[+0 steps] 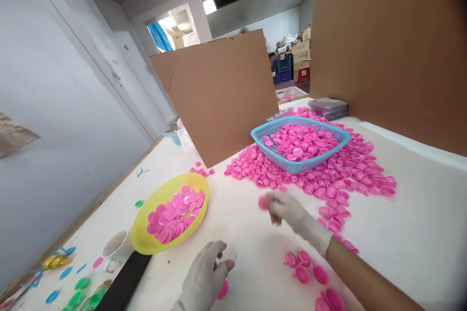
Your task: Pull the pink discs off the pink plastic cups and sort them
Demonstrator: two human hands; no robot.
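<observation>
My right hand [292, 216], in a pale glove with bare fingertips, pinches a small pink plastic piece [262, 202]; blur hides its exact shape. It hovers over the white table in front of the pink heap. My left hand [204, 274], gloved alike, is low in the middle, its thumb and fingers curved but apart. A pink piece [223, 289] shows partly beneath its thumb. Below my right wrist lie several pink toy cups [302, 274]. To the left of my hands, a tilted yellow bowl [140, 233] holds many flat pink discs [175, 214].
A blue basket [257, 135] of pink pieces stands amid a heap of small pink cups [328, 182]. Cardboard panels [222, 97] rise behind and at right. A white cup [117, 247], a black bar [126, 282] and green pieces [77, 297] lie at left.
</observation>
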